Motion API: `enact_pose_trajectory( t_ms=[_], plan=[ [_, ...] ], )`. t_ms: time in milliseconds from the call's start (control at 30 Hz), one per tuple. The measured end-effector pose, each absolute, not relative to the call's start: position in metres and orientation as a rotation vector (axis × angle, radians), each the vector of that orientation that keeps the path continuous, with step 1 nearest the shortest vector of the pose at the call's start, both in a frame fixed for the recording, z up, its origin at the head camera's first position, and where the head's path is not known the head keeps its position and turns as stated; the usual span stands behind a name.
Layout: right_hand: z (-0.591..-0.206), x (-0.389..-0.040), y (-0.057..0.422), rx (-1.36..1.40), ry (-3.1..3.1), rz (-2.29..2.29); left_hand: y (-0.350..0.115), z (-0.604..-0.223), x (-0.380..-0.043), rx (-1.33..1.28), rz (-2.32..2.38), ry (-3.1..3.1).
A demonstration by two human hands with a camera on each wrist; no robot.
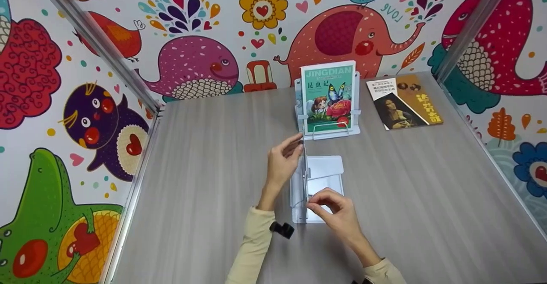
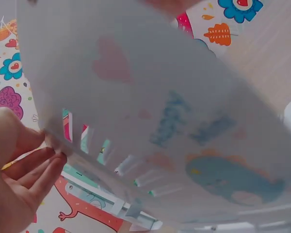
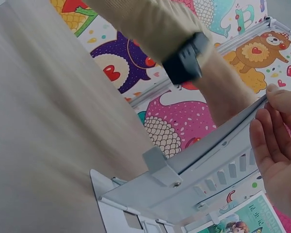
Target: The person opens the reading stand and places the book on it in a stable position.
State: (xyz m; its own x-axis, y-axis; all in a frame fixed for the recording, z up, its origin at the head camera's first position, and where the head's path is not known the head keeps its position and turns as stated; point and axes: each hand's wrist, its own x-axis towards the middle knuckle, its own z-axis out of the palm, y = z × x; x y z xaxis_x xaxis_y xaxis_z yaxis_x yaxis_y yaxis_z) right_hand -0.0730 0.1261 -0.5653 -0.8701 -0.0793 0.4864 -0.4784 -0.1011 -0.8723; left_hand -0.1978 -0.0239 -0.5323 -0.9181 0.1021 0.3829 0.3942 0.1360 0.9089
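A white folding book stand [image 1: 325, 168] lies with its base flat on the table, and its slotted panel rises upright, almost edge-on in the head view. My left hand [image 1: 283, 160] pinches the far part of the panel's top edge. Nearer my body, my right hand [image 1: 335, 211] pinches the same edge between thumb and fingers. In the left wrist view the panel [image 2: 136, 97] shows a blue dinosaur print and pink hearts. A page clip [image 3: 161, 165] juts from the panel's lower part in the right wrist view.
Behind my hands a second white stand [image 1: 298, 100] holds a green book [image 1: 327, 76] behind its wire. To its right a book with a portrait cover [image 1: 404, 102] lies flat. Patterned walls with metal frame edges [image 1: 128, 215] border the grey table [image 1: 205, 181].
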Motion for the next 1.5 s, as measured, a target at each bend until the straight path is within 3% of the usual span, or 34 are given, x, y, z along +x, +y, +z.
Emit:
enact_pose_trajectory(
  t_ms=[267,433,1200,1500],
  plan=[
    [-0.570,-0.075,0.133,0.630,-1.924,2.057,-0.042,-0.538,-0.131,-0.835,-1.931,-2.064],
    [-0.571,-0.075,0.132,0.679,-1.897,2.050,-0.047,-0.548,-0.111,-0.949,-1.754,-2.080],
    [-0.598,-0.070,0.150,0.547,-2.060,2.055,-0.052,-0.572,-0.102,-0.928,-1.500,-2.089],
    [-0.627,-0.107,0.189,0.310,-2.592,1.363,-0.051,-0.574,-0.103,-0.935,-1.555,-2.086]
  ],
)
